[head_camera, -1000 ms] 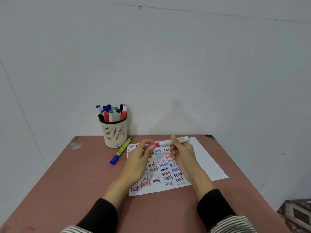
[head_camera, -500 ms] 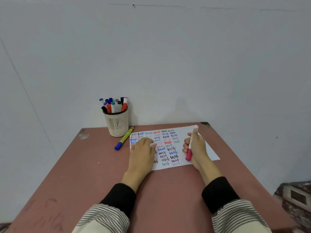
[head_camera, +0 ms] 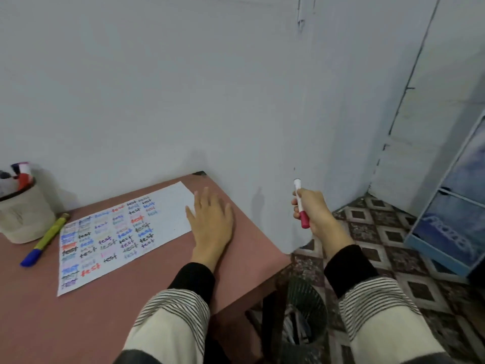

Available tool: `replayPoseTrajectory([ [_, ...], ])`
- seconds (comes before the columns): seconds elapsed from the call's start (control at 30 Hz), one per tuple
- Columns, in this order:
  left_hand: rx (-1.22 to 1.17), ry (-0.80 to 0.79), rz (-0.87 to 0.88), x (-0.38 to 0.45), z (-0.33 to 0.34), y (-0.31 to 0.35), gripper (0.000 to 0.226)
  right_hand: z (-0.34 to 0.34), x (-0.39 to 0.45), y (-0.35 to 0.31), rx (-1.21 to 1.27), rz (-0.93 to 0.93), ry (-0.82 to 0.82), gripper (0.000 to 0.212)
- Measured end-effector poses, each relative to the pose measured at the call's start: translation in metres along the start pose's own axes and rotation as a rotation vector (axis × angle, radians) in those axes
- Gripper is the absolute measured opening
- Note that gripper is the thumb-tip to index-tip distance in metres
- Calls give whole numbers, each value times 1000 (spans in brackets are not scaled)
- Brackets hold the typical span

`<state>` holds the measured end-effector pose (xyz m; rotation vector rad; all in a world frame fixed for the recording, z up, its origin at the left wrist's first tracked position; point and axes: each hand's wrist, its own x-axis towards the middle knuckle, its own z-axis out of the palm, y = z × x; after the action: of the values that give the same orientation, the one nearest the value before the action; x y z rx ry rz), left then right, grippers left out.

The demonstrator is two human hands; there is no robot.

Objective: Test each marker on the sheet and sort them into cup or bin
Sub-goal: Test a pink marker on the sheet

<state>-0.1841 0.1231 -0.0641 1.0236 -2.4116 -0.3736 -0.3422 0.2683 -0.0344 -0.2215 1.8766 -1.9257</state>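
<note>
Since half a second ago the right hand (head_camera: 312, 210) has swung off the table (head_camera: 39, 324) and out to the side, so the pink marker (head_camera: 301, 206) it was holding over the sheet (head_camera: 173, 206) is now out over the tiled floor (head_camera: 388, 237). View's swung right with it too, and the mesh bin (head_camera: 305, 313) down by the table's corner has come into view, below and a bit nearer than that hand.

Marker's close to upright, leaning slightly: white end points up, pink cap end pokes out below the fist. Right fingers are curled round the middle of the barrel, forearm reaching forward and up from the striped sleeve.

Left hand (head_camera: 212, 222) has slid to the right edge of the sheet and lies flat on the table, palm down, fingers straight and a little spread, fingertips just overlapping the paper's edge.

Sheet is covered in rows of coloured "test" scribbles, with a blank strip on the right. At far left there's the cup (head_camera: 23, 216) full of markers, blurry, and a yellow-green marker with a blue cap (head_camera: 46, 239) lying just beside it, cap pointing toward the person.
</note>
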Motion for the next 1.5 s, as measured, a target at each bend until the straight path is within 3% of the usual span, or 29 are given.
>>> replayPoseTrajectory([
  [0.2, 159, -218, -82, 9, 9, -12, 77, -51, 31, 72, -125, 115, 96, 12],
  [0.43, 223, -223, -73, 9, 12, -11, 75, -79, 46, 194, -257, 343, 87, 19],
  [0.7, 244, -198, -76, 11, 14, -10, 74, -88, 58, 249, -364, 440, 117, 18],
  [0.87, 238, -197, -71, 13, 15, -12, 73, -85, 29, 234, -502, 417, 123, 18],
  [0.97, 227, -184, -61, 13, 16, -14, 71, -83, 17, 231, -530, 377, 102, 4],
  [1.07, 109, -136, -57, 13, 11, -14, 64, -67, 17, 210, -482, 288, 94, 12],
  [1.2, -46, 12, -83, 14, -6, -20, 50, -29, 23, 143, -421, 47, 80, 29],
  [1.3, -59, 110, -138, 13, -25, -43, 42, 14, 17, 71, -370, -210, 12, 27],
  [1.5, 73, 145, -277, 3, -76, -115, 33, 126, -25, -12, -447, -490, -284, 31],
])
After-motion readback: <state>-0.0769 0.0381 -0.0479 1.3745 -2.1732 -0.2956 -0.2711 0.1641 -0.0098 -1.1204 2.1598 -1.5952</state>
